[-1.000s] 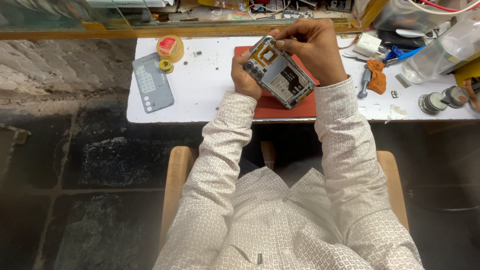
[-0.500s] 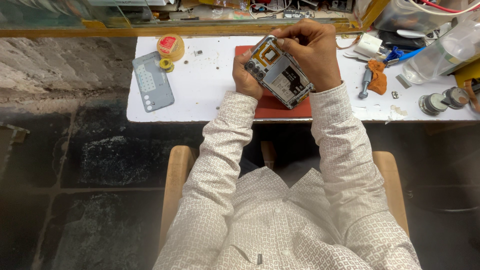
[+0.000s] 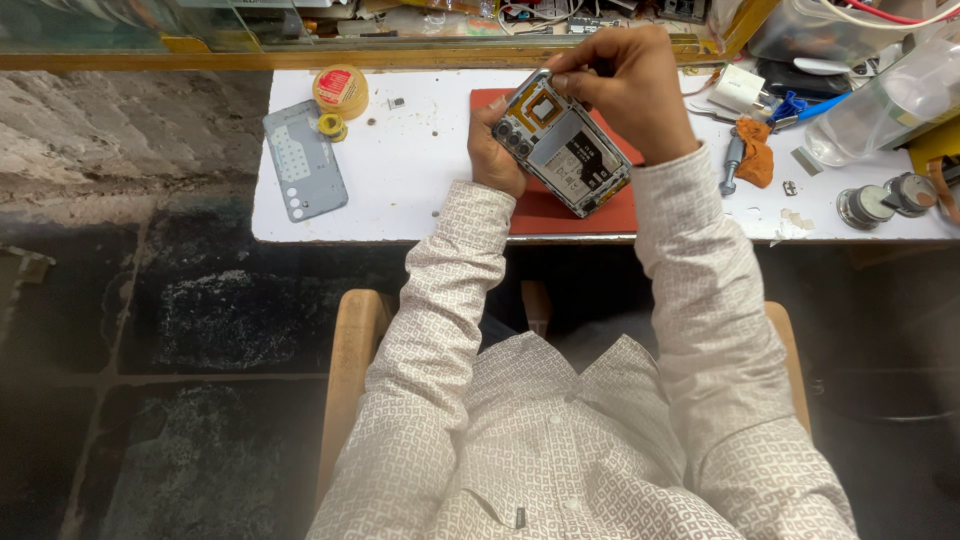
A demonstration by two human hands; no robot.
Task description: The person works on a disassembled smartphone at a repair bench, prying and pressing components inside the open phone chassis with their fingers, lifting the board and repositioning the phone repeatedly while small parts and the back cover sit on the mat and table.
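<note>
An opened phone point(image 3: 563, 145) with its back cover off shows its inner parts and camera lenses. My left hand point(image 3: 490, 152) grips its left edge from below and holds it tilted above a red mat point(image 3: 620, 208). My right hand point(image 3: 625, 85) rests on the phone's top edge, fingertips pinched against the upper corner. Whether it holds a small tool I cannot tell. The phone's grey back cover point(image 3: 304, 172) lies flat on the white table point(image 3: 420, 170), to the left.
Two yellow tape rolls point(image 3: 340, 90) sit beside the back cover. Right of the mat lie an orange cloth point(image 3: 757, 150), a white charger point(image 3: 738, 88), blue-handled tools point(image 3: 795, 108), a clear plastic bottle point(image 3: 880, 100) and small round metal parts point(image 3: 880, 200). A wooden chair point(image 3: 355, 350) is under me.
The phone and both hands stay in nearly the same place. My right hand's fingers have shifted slightly along the phone's top edge.
</note>
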